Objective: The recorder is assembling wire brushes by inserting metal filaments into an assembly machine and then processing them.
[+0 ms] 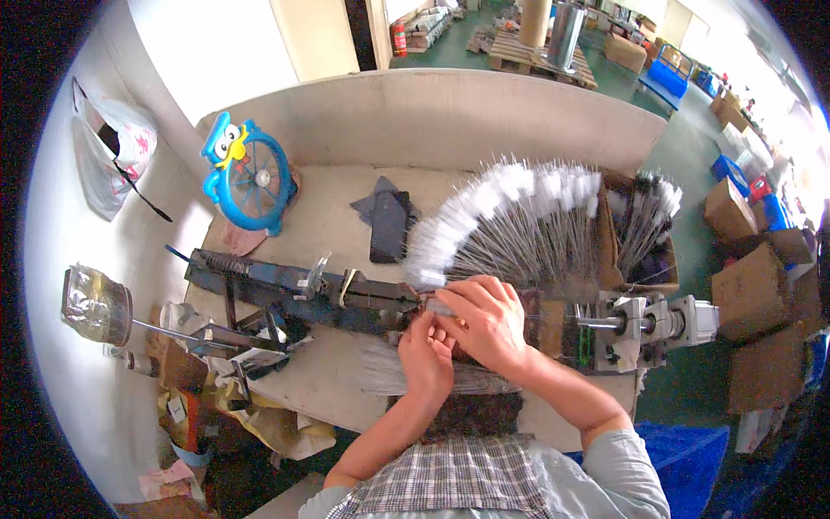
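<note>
At the middle of the bench my two hands meet beside the inner end of a long dark metal rail (290, 290). My left hand (426, 353) is closed, palm turned up, with its fingertips pinched together. From the right my right hand (486, 318) reaches over, fingers bent and thumb pressed down near a small greyish piece (439, 308). What the fingertips hold is too small and covered to make out. Just beyond them fans a large pile of wire-stemmed brushes (510, 221) with white bristle heads. Thin straight wires (385, 372) lie in front, partly under my left wrist.
A motor-driven shaft unit (640, 324) stands at the right end. Behind it a cardboard box (612, 246) holds dark-tipped brushes (648, 216). A blue duck-shaped fan (259, 177) and a dark phone (389, 227) are at the back left. A raised panel (432, 117) borders the bench.
</note>
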The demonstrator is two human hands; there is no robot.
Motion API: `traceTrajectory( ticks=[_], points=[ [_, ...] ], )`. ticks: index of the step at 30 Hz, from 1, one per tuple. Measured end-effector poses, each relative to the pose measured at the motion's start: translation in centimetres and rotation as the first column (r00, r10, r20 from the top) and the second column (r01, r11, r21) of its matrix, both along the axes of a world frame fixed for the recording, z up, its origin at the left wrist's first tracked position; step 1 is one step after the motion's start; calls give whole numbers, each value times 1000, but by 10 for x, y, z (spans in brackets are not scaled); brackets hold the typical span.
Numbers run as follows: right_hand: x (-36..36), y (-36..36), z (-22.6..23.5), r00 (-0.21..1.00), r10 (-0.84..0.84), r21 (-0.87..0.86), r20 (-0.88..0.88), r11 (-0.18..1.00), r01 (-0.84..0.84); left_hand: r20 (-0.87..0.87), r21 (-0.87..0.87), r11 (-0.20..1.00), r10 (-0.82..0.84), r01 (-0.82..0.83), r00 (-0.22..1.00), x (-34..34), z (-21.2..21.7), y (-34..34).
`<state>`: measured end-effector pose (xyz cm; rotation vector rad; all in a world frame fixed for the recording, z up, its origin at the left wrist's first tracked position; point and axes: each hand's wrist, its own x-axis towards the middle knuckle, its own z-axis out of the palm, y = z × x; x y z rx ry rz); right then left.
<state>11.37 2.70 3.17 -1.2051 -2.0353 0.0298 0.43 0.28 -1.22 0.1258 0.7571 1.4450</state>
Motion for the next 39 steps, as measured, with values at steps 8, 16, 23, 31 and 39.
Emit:
traceTrajectory(
  ticks=[8,16,23,31,39],
  points=[
    [12,-3,2,1000,7,57,27,998,-9,-81,29,999,33,-30,996,4,2,0],
    [18,-3,0,999,41,39,3,998,-41,-129,33,999,21,-17,991,5,1,1],
    [17,-2,-1,999,32,46,29,998,-33,-103,33,999,23,-20,994,8,5,1],
    [19,-7,16,1000,11,9,1,1000,-11,-165,39,999,5,2,986,3,8,1],
    [39,-13,5,987,64,-105,149,993,-49,-62,-70,996,-61,56,996,-3,21,2]
  ],
)
